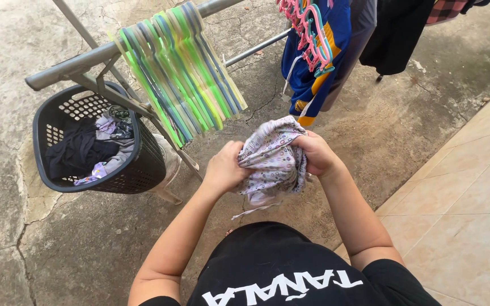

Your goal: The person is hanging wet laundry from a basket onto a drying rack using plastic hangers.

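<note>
A small pale patterned garment [271,160] is bunched between both hands in front of my chest. My left hand [223,168] grips its left side, and my right hand [316,154] grips its upper right edge. A thin strap dangles from the cloth's lower end. Both hands hover over cracked concrete, just below a metal drying rack [80,63].
A dark plastic laundry basket [143,164] with dark and pale clothes stands at the left under the rack. Several green and blue hangers [182,68] hang on the rail. Pink hangers [310,34], a blue shirt [313,73] and dark garments hang at top right. Tan tiles [466,198] lie to the right.
</note>
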